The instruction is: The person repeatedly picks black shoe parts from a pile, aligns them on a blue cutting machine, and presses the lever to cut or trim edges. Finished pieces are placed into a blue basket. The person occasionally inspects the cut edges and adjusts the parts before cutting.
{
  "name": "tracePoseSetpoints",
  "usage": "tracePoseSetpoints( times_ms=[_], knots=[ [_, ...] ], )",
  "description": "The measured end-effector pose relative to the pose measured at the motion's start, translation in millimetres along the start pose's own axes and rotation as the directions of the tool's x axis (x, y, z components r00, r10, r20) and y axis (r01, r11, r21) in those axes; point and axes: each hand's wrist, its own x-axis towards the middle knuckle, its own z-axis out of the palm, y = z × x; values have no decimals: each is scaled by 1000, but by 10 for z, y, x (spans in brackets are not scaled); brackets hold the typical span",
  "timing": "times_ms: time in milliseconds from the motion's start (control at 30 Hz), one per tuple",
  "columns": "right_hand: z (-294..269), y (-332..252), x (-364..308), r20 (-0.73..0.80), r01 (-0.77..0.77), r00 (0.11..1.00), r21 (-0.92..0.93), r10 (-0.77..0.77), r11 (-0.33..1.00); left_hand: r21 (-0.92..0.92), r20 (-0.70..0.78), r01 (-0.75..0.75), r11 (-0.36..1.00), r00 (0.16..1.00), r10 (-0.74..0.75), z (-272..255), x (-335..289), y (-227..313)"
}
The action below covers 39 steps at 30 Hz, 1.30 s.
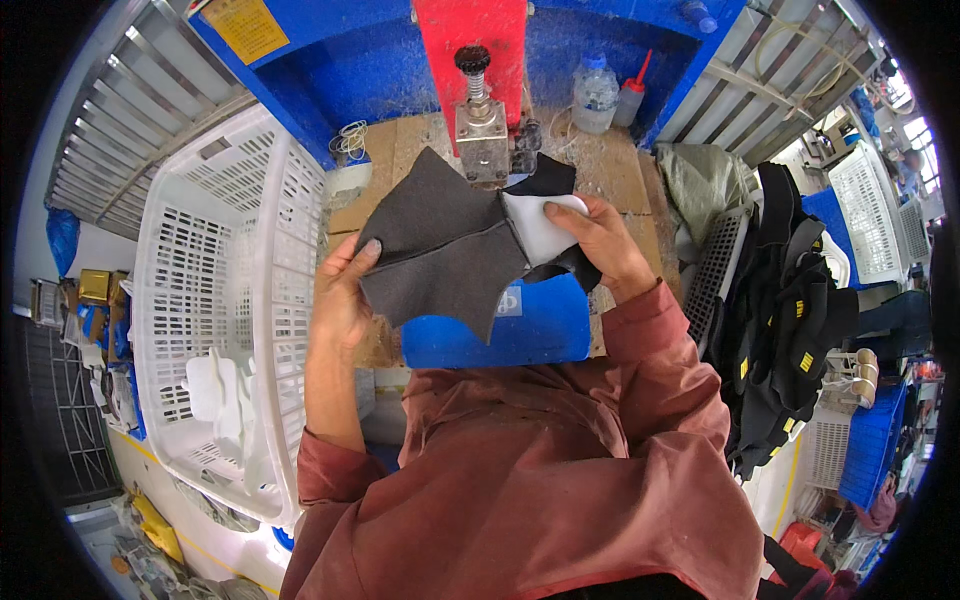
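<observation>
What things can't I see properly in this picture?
In the head view:
Some left hand fingers: hidden behind gray fabric.
Some right hand fingers: hidden behind the white piece.
Blue block: upper part covered by the fabric.
Red column: top cut off by the upper edge.

Wore reddish-brown garment (520,480), plain and matte, loosely cut, marked by broad soft folds across front and finer creases gathered near waist. Was sleeved in same cloth: at left, rumpled left sleeve (335,468), stopping short and exposing long stretch of forearm (335,390); at right, wide, wrinkled right sleeve (665,370), reaching nearer wrist, seamed at cuff (643,322). Displayed left hand (345,290) and right hand (610,245) bare.
</observation>
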Motion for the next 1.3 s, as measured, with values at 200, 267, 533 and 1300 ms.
tracePoseSetpoints(
  times_ms=[200, 267, 533, 1300],
  knots=[
    [-56, -179, 50, 47, -87, 995, -63, 90, 994, -23, 64, 8, 1000, 998, -6, -8, -103, 10],
    [-53, -223, 125, 76, -40, 996, -126, 50, 991, -28, 63, 8, 1000, 998, -7, -9, -168, 8],
    [-45, -314, 202, 159, -60, 983, -175, 88, 983, -6, 58, 63, 998, 996, -63, -25, -386, -19],
    [-468, -466, -74, -27, 62, 996, -427, -81, 902, -33, 143, 146, 989, 980, -140, 333, -202, -247]
  ],
)
